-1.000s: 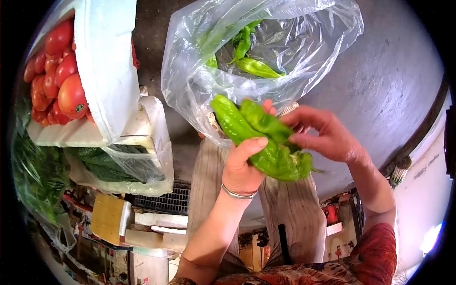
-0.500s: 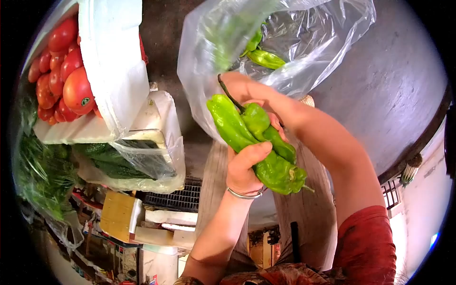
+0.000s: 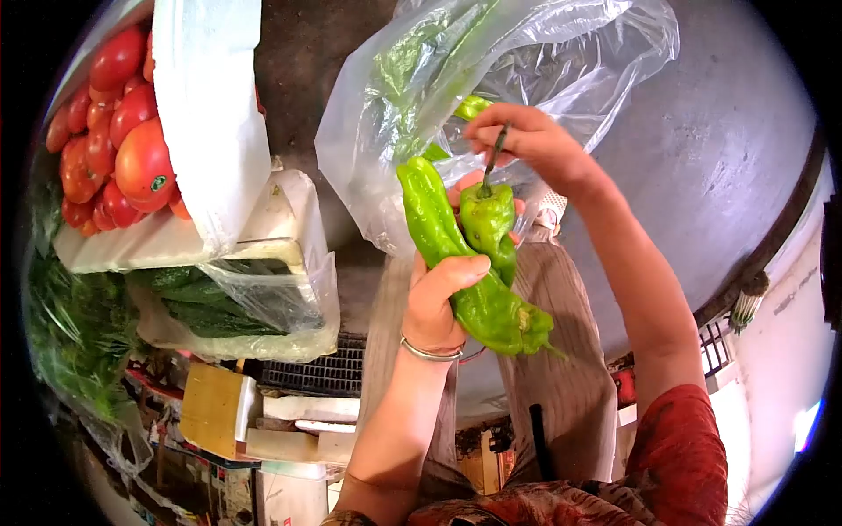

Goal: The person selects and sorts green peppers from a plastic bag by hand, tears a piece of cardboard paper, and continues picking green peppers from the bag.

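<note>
My left hand (image 3: 436, 302), with a bangle at the wrist, is wrapped round two green peppers above my knees. The longer green pepper (image 3: 500, 317) lies slantwise under the thumb. Beside it a shorter green pepper (image 3: 488, 219) points its dark stem upward. My right hand (image 3: 531, 143) is closed, its fingertips pinching that stem. Behind both hands a clear plastic bag (image 3: 364, 145) gapes open, with a green pepper (image 3: 474, 107) showing inside. Fingers of my left hand behind the peppers are partly hidden.
On the left, a white foam box (image 3: 114, 248) carries red tomatoes (image 3: 145, 162). Below it sits a plastic-lined box (image 3: 320, 329) of dark green vegetables (image 3: 210, 302). Bagged leafy greens (image 3: 74, 324) lie at far left. A black crate (image 3: 316, 373) stands near my left forearm.
My right hand has come from behind the peppers up to the shorter one's stem. That pepper now stands more upright. My left hand has shifted slightly left.
</note>
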A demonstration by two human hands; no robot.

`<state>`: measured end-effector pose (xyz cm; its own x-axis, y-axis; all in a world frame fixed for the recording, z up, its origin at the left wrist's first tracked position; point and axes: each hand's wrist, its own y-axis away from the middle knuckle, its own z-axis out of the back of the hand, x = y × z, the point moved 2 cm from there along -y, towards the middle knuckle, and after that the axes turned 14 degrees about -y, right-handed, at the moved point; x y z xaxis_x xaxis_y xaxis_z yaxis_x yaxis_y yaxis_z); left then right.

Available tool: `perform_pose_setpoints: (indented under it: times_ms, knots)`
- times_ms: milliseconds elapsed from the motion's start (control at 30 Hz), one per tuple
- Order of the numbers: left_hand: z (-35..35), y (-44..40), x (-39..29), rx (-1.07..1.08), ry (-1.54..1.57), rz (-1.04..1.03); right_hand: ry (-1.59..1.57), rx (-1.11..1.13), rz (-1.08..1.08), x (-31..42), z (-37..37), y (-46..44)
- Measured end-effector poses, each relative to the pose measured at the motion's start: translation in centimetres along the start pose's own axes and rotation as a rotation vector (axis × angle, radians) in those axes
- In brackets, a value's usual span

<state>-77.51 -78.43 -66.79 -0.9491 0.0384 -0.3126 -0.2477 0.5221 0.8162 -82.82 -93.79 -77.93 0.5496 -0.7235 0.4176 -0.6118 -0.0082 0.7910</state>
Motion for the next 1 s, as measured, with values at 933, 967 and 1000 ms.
perform_pose_setpoints:
  times_ms: [933,967,1000]
  knots:
    - [-1.3,-0.3,0.5,0.117,-0.135,-0.113,-0.224,-0.517,0.247,1.5,4.0,6.0]
    - [-1.0,-0.5,0.5,0.025,-0.269,-0.112,-0.188,-0.578,0.284,1.0,4.5,6.4]
    - [-0.7,-0.7,0.6,0.025,-0.269,-0.113,-0.188,-0.577,0.285,0.7,4.4,6.6]
